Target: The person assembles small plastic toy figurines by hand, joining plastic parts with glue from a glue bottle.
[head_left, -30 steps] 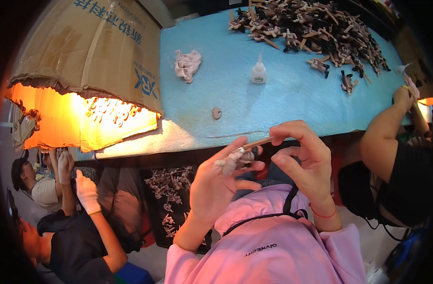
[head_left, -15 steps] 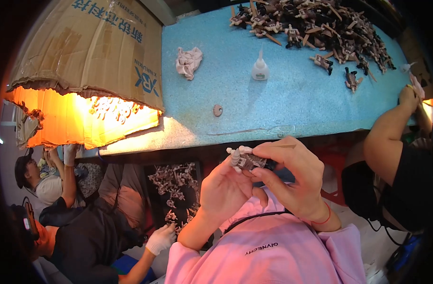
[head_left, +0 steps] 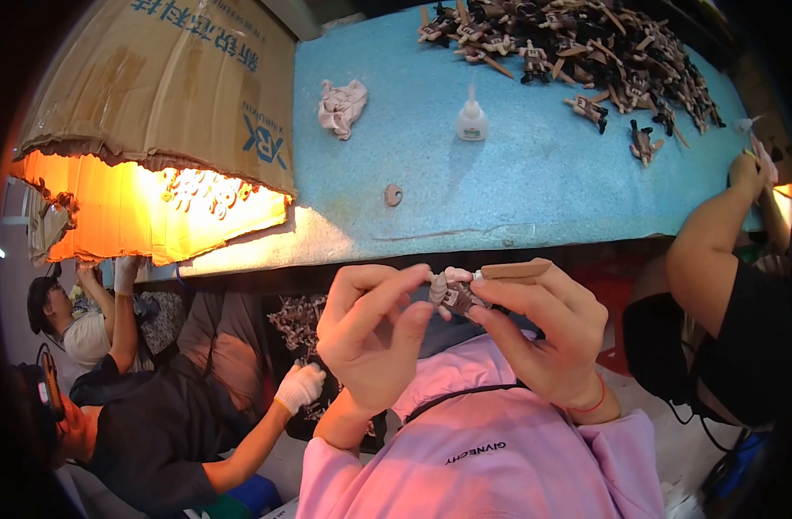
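A cardboard box [head_left: 171,82] stands leftmost on the blue desk [head_left: 396,160], then a crumpled cloth [head_left: 341,108]. The left hand [head_left: 365,337] has its fingers [head_left: 403,284] half curled at the small figure [head_left: 455,297]; whether they grip, I cannot tell. The figure is above the person's lap, before the desk edge. Next come a white bottle [head_left: 471,121] and the right hand [head_left: 550,333], fingers pinched on the figure, then a heap of figures [head_left: 577,52].

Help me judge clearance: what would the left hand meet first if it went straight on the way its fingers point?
Probably the small figure held in the right hand: it lies right by the fingertips of the left hand, though whether they already touch is unclear.
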Demonstrator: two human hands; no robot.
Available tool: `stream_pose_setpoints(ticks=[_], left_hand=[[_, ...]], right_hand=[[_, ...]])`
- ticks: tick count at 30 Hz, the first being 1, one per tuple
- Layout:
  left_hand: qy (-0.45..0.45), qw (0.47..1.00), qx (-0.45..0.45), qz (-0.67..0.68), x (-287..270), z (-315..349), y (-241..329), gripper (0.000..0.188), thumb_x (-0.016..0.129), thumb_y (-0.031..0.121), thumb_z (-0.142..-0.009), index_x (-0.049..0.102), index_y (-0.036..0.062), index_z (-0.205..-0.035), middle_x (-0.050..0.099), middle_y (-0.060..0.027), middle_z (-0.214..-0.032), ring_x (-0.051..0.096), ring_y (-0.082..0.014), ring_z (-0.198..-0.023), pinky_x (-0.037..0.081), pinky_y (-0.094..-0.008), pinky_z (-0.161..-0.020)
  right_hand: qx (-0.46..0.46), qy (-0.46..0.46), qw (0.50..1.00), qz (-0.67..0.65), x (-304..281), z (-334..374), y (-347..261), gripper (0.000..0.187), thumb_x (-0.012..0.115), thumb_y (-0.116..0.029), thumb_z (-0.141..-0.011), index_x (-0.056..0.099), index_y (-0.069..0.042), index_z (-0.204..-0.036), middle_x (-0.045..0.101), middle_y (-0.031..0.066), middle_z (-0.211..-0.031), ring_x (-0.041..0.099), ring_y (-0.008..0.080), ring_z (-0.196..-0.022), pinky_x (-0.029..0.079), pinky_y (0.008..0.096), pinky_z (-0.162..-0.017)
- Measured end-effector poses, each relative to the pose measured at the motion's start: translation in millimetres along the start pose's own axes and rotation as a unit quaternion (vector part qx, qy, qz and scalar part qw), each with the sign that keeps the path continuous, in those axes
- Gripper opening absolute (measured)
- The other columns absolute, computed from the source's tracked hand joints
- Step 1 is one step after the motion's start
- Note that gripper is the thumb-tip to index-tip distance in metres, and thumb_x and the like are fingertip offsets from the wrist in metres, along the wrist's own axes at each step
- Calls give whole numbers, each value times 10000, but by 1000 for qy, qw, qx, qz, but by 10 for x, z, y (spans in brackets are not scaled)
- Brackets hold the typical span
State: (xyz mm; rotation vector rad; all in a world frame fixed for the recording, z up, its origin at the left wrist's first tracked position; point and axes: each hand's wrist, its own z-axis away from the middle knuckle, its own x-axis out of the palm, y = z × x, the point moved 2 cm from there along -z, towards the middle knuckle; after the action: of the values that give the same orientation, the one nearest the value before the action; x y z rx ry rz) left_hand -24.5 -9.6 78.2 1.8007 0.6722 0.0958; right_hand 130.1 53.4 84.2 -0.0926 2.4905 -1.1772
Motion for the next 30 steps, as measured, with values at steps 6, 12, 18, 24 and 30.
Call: stream_pose_setpoints(ticks=[6,12,18,24,30], left_hand=[[-72,995,55,-45,22,-73,111,316,667,-87,-670,643,-3,-974,569,-86,-819,561,-115,-645,449,-211,-519],[-98,989,75,-82,5,-78,150,282,637,-99,-693,638,-19,-963,570,-93,-800,574,-134,-644,463,-222,-533],[-85,996,-5,-6,-21,-46,145,244,599,-108,-721,639,-30,-949,562,-101,-794,563,-135,-635,464,-225,-543],[-81,997,14,-12,-42,-9,92,156,592,16,-805,638,-58,-934,556,-94,-810,517,-92,-587,414,-185,-520],[-54,984,124,-114,-2,59,170,299,613,-141,-677,628,-65,-966,536,-103,-792,521,-159,-645,444,-232,-531]], right_hand=[[-40,15,999,27,11,18,-79,281,716,47,-589,628,36,-855,610,147,-798,575,210,-597,448,257,-491],[-65,27,997,29,39,44,-82,288,713,62,-576,620,56,-848,612,158,-805,549,199,-554,430,246,-468],[-68,29,997,32,57,48,-91,291,711,71,-569,618,66,-844,613,157,-788,565,203,-565,440,243,-466],[-70,39,997,22,104,63,-94,283,711,72,-577,621,69,-845,614,159,-793,578,210,-574,448,250,-467],[-92,30,995,38,92,102,-105,278,713,63,-598,619,78,-859,611,170,-819,595,234,-614,453,267,-469]])
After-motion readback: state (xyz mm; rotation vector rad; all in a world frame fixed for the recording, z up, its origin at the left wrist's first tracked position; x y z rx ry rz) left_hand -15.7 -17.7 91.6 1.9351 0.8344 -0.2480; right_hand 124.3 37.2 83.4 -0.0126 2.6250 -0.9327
